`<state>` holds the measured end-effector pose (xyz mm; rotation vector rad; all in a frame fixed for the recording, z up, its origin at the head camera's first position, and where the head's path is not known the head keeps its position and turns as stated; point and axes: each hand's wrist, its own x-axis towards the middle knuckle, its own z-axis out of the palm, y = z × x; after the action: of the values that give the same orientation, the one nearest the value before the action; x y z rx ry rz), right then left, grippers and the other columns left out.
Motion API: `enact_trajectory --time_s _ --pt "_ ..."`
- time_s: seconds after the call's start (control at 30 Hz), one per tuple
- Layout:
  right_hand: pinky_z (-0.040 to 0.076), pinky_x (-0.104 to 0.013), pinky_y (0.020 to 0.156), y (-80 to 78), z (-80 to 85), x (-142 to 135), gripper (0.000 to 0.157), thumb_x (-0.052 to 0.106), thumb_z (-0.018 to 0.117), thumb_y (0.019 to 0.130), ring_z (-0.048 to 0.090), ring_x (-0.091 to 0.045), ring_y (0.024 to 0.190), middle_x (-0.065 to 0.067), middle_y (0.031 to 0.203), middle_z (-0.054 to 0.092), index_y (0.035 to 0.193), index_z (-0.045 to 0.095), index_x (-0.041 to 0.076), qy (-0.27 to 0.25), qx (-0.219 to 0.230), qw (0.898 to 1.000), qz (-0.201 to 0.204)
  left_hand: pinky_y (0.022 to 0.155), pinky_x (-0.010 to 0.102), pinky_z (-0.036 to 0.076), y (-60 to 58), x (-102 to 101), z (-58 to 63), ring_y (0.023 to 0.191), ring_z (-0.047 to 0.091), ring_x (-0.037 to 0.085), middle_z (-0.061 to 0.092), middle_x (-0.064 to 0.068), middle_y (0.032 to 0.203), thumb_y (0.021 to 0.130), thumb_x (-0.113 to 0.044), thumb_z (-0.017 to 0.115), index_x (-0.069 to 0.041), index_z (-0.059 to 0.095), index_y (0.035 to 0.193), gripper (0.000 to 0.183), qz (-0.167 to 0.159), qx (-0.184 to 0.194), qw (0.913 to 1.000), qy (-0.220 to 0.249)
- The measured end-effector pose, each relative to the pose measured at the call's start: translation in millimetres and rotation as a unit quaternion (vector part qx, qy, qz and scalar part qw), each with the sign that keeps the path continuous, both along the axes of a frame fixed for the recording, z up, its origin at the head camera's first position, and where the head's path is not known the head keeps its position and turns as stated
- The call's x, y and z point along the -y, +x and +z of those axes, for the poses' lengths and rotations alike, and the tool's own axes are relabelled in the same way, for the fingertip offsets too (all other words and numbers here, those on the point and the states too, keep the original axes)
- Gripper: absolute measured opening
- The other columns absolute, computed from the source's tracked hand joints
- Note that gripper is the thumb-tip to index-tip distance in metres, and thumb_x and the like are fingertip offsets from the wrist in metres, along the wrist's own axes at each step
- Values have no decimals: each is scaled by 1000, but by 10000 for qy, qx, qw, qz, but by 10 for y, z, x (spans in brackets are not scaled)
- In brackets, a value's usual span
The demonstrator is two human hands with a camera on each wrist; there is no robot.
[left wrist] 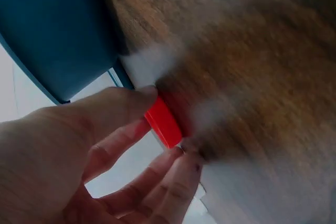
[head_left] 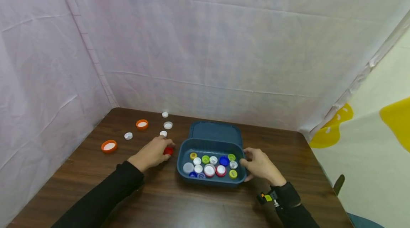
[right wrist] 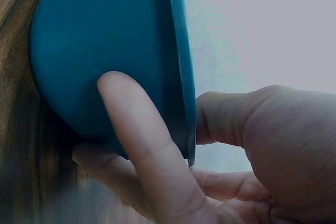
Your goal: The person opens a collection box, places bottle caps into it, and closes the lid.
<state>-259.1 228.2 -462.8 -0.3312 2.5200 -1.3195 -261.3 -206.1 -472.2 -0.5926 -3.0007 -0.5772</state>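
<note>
Head view shows our left hand (head_left: pixel 150 154) pinching the red cap (head_left: pixel 168 151), with the blue box (head_left: pixel 209 181) just right of that pinch, its end gripped by our right hand (head_left: pixel 260 164). We judge the cap could slip if our pinch catches only its edge. Left wrist view shows thumb (left wrist: pixel 118 104) and fingertips (left wrist: pixel 184 169) on opposite sides of it; only the head view reveals the caps (head_left: pixel 209 170) inside the box.

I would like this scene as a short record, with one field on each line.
left hand: pinches red cap beside blue box
right hand: grips blue box at its right side
inside blue box: mixed caps, including white, green and blue ones
lid: behind blue box, not covering it
loose on table: two orange caps, four whitish caps
</note>
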Motion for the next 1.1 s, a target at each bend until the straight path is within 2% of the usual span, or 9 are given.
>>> enact_trajectory --time_s 0.1,0.23,0.37,0.53,0.67,0.83,1.1 --pt "71 -47 63 -2 -2 5 51 8 70 111 86 -27 77 -31 129 82 156 60 -13 19 -16 10000 -59 96 50 67 -21 18 -9 106 75 30 79 16 117 95 -6 93 -5 83 123 30 -183 -229 9996 18" --pt "71 -45 61 -20 -1 15 50 8 70 110 85 -27 75 -31 131 82 156 61 -11 36 -15 9999 -148 93 49 67 -43 32 -5 103 76 29 81 15 111 93 -5 95 -5 84 119 28 -222 -371 9991 5" --pt "70 -44 61 -23 -6 20 50 8 69 111 85 -27 75 -32 132 81 156 60 -11 53 -23 9999 -115 91 48 67 -53 27 -5 100 75 28 80 15 109 92 -4 95 -4 84 117 27 -196 -386 9991 42" --pt "71 -43 61 -18 -10 20 50 8 69 112 86 -27 77 -31 131 81 157 60 -11 36 32 9999 -115 92 49 68 -56 7 18 101 75 30 79 17 110 94 -4 93 -3 84 118 26 -122 -225 9996 109" --pt "71 -44 62 -17 -12 20 50 8 69 111 86 -27 79 -30 130 82 156 61 -11 8 41 9999 -127 98 53 68 -58 -20 92 107 75 32 78 19 117 98 -6 91 -3 83 124 27 49 -120 9997 188" --pt "70 -44 61 -22 -18 17 50 8 69 111 86 -27 77 -30 129 82 156 61 -12 26 -3 9999 -98 104 55 68 -32 -113 251 114 74 33 76 20 129 102 -10 88 -5 81 132 31 325 -89 9988 350" --pt "71 -46 62 -11 -15 17 49 7 69 111 86 -27 78 -28 127 82 156 61 -11 1 48 9998 -188 103 51 70 126 -420 471 111 72 29 74 18 130 103 -14 89 -6 80 137 36 284 -153 9986 421"
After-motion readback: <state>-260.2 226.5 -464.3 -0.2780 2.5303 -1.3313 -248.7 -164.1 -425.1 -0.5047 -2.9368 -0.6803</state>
